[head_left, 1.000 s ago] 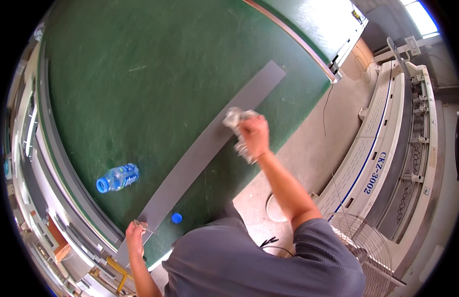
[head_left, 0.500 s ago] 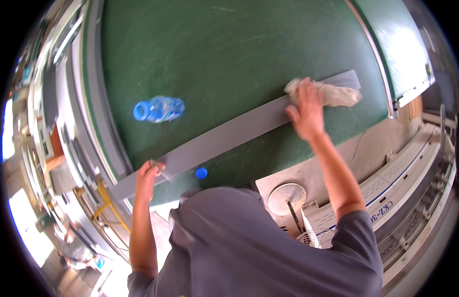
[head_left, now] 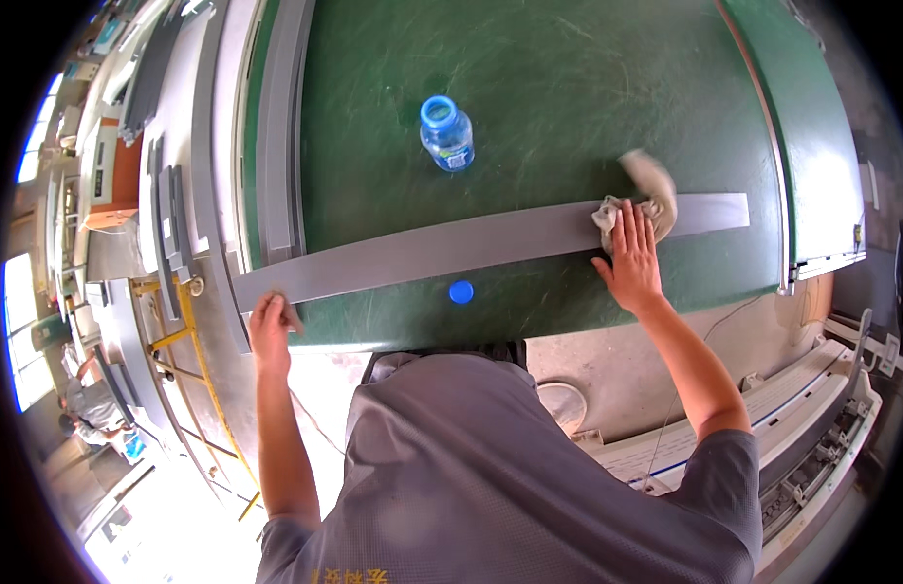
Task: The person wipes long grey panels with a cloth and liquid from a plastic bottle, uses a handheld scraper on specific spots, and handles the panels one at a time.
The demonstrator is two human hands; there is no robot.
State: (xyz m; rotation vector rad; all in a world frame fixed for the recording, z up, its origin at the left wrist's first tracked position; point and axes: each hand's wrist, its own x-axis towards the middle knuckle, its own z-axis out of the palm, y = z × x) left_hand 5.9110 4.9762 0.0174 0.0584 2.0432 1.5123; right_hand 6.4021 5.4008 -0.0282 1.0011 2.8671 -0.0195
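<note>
Pressing a crumpled rag [head_left: 646, 200] onto a long grey strip [head_left: 471, 251], I have my right hand [head_left: 629, 261] spread flat, fingers extended toward 12 o'clock, palm on the green desk [head_left: 568, 88] and fingertips on the rag and the strip's edge. It grips nothing; it bears down with the fingers open. My left hand [head_left: 269, 326] is at the strip's other end, at about 8 o'clock from the middle of the view, fingers curled at the corner of the strip. I judge it pinches or steadies that end, but how tightly I cannot tell.

The strip lies across me, its long axis running from about 9 o'clock to 3 o'clock, rising slightly toward the right. The rag sits near the right end, just past my right fingertips at 12 o'clock from that hand, with a short length of bare strip beyond it toward 3 o'clock. The rest of the strip stretches from the rag toward 9 o'clock to my left hand. My right hand is by far the nearer to the rag; my left is well apart from it.

A clear bottle [head_left: 446, 136] with a blue neck stands beyond the strip at 12 o'clock, apart from it. Its blue cap [head_left: 461, 291] lies on my side of the strip, just beside its near edge.
</note>
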